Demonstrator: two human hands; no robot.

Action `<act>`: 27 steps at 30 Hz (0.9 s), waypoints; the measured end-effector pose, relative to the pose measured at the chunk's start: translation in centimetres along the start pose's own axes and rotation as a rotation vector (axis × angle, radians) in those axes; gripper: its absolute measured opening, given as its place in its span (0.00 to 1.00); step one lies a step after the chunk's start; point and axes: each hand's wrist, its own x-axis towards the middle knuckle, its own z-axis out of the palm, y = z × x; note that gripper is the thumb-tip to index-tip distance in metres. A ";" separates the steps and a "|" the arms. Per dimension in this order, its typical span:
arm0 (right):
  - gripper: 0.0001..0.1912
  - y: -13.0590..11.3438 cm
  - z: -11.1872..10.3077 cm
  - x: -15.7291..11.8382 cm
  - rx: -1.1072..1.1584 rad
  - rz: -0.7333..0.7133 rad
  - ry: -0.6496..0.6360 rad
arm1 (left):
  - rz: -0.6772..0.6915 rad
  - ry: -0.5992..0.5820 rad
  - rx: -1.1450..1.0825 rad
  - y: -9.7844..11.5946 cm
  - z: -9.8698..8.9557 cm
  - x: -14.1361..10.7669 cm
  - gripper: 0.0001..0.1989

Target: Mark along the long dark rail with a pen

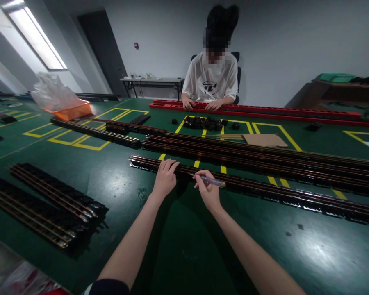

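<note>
The tool [209,179] I grip has a pale violet handle [212,180] with a yellowish end [223,184]; the strip [252,184] before me is black, lined lengthwise in copper; the green table [117,213] bears yellow outlines [290,137]; I see red rails [295,117], an orange tray [83,110], a white shirt [195,80] with black print [209,87].

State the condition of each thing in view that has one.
Left hand: on the near rail
Right hand: closed around screwdriver
Screwdriver: tilted, tip by the near rail
Near rail: lying flat
Orange bin: upright, plastic bag bulging above
Cardboard: lying flat
Door: appears shut
</note>
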 end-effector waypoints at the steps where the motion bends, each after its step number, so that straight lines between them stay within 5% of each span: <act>1: 0.07 0.0 0.0 0.0 0.003 0.006 0.006 | 0.014 -0.019 -0.017 -0.1 0.0 0.0 0.24; 8: 0.08 0.2 0.2 0.1 0.016 0.032 0.023 | 0.026 -0.105 0.007 0.2 0.0 -0.1 0.21; 27: 0.08 0.3 0.1 0.0 -0.009 -0.010 -0.003 | 0.068 -0.001 0.163 1.3 0.3 0.1 0.16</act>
